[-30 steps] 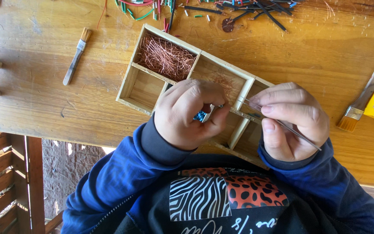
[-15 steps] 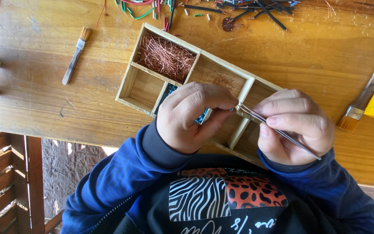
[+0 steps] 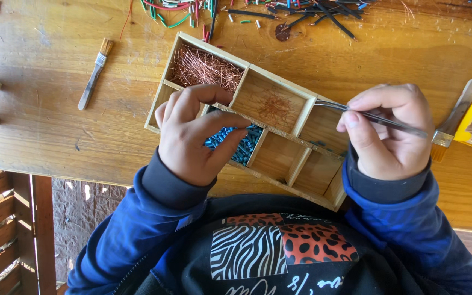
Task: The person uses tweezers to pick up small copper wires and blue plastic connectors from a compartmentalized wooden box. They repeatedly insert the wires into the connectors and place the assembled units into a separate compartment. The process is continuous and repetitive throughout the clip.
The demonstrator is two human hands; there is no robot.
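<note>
Near the bench's front edge, wooden compartment tray (image 3: pixel 306 116). Left hand (image 3: pixel 192 136) loosely curled over blue sleeve pieces (image 3: pixel 242 147), whether it grips one cannot be told. Right hand (image 3: pixel 386 134) pinches tweezers (image 3: pixel 372 116); tips over the copper-strand compartment (image 3: pixel 275 106). Judgement: brace wrist on tray rim, squeeze lightly.

Bright daylight falls evenly across the wooden workbench (image 3: pixel 55 82), warming its grain, with a darker shaded band along the top right edge. The left hand (image 3: pixel 192 136) throws a soft shadow into the compartment box (image 3: pixel 301 117). Focus is crisp throughout; wide-angle bowing shows faintly at the frame's edges.
</note>
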